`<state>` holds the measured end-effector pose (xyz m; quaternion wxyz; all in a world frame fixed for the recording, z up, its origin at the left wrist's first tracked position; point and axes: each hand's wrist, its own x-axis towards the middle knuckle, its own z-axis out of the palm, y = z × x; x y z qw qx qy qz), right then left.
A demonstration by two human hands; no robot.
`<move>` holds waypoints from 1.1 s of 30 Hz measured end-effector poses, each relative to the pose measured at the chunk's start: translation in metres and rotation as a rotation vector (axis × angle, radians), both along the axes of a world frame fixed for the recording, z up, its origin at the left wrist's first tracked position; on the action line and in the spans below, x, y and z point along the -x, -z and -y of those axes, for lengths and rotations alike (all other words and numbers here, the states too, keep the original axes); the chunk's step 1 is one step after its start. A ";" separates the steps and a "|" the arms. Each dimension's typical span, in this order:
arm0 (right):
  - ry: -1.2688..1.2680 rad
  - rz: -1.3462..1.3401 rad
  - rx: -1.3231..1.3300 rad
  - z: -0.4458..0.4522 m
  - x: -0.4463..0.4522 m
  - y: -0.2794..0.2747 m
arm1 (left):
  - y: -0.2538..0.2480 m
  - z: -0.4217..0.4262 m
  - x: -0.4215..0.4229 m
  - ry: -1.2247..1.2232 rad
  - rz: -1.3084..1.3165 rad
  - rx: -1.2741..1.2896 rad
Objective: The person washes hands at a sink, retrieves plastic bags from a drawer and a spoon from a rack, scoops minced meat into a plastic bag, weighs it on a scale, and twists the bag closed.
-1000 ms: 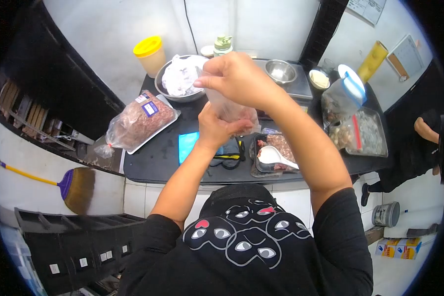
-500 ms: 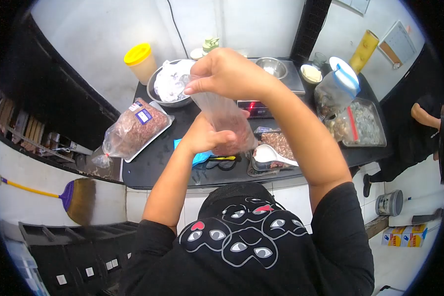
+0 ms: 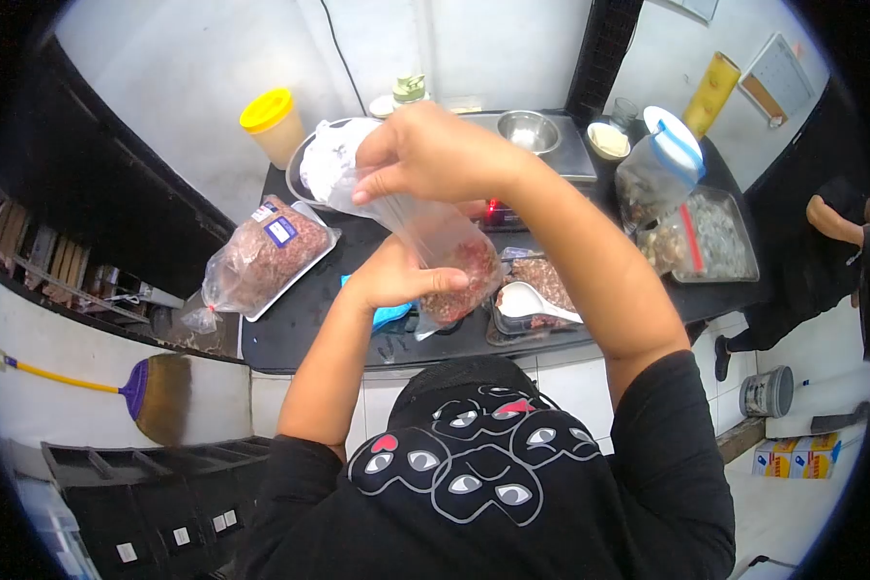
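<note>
A clear plastic bag [image 3: 471,263] with ground meat in its lower end hangs slanted over the table. My right hand [image 3: 433,153] pinches its upper end between thumb and fingers. Lower down, my left hand [image 3: 403,277] is closed round the side of the bag, thumb across the front. Just right of the bag, a tray of ground meat [image 3: 541,278] has a white spoon [image 3: 524,302] lying in it. Behind the hands stands a scale [image 3: 577,159] with a metal bowl [image 3: 529,131] on it; my right hand and arm hide part of its red display.
A large bag of ground meat [image 3: 273,246] lies on a tray at left. Behind it are a yellow-lidded container [image 3: 273,126] and a bowl [image 3: 303,164] with white plastic. Zip bags [image 3: 659,184] and a metal tray [image 3: 750,253] stand at right. Another person [image 3: 822,251] is at far right.
The bag's lower end has swung down and toward me, showing more meat and covering the black and yellow item on the table. My right hand has shifted slightly down.
</note>
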<state>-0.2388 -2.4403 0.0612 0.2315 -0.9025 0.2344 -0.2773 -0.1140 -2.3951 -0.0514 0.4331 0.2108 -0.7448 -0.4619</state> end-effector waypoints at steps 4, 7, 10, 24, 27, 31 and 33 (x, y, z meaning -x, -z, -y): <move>-0.006 0.071 0.049 0.006 -0.005 0.004 | -0.004 -0.002 0.004 0.079 -0.161 -0.193; 0.179 0.143 -0.014 -0.003 0.026 -0.001 | 0.002 0.002 0.001 0.084 -0.429 -0.300; 0.149 0.177 -0.409 0.013 0.075 0.046 | -0.007 0.007 -0.011 -0.073 -0.444 -0.198; -0.063 0.919 -1.231 -0.049 0.041 0.136 | -0.022 0.008 0.026 -0.215 -0.368 0.088; -0.021 0.946 -1.131 -0.047 0.041 0.141 | -0.022 0.010 0.026 -0.213 -0.345 0.084; -0.154 0.933 -1.229 -0.046 0.052 0.138 | -0.018 0.020 0.026 -0.272 -0.377 0.110; -0.376 0.967 -1.266 -0.045 0.064 0.130 | -0.024 0.021 0.019 -0.280 -0.361 0.079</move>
